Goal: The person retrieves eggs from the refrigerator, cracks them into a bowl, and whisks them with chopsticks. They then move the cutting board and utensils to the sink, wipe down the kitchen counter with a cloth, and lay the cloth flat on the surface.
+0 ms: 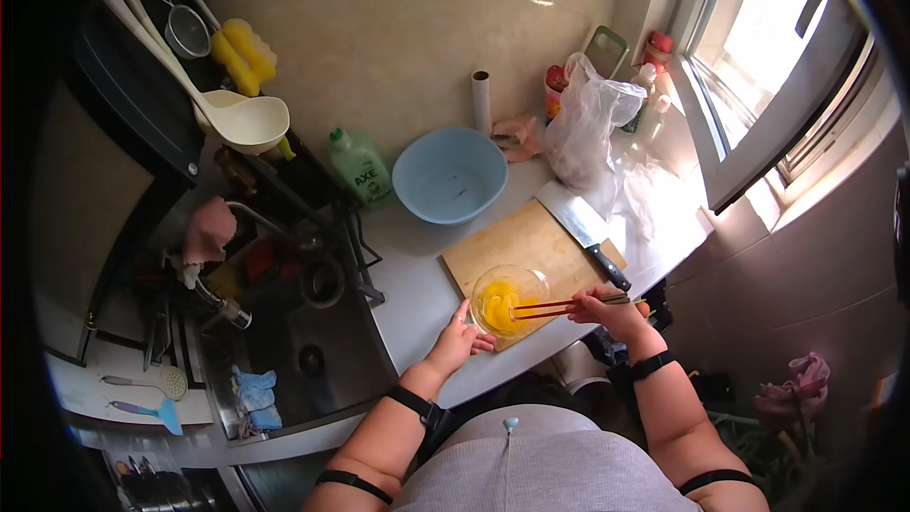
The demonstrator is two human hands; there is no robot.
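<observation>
A clear glass bowl [538, 277] with yellow beaten egg [500, 307] in it stands at the near edge of the wooden cutting board [517, 237]. My left hand [457, 341] steadies the bowl from its left side, thumb up by the rim and fingers low against the glass. Red chopsticks [555, 307] are gripped in my right hand [607, 311], their tips down in the egg. A kitchen knife [586, 228] with a black handle lies along the board's right side, just beyond my right hand.
Behind the board are a blue basin [445, 171], a green AXE bottle [361, 169] and a white plastic bag [588, 123]. The sink [332, 389] is at left, beneath hanging ladles [254, 123]. An opened window [773, 104] juts in at right.
</observation>
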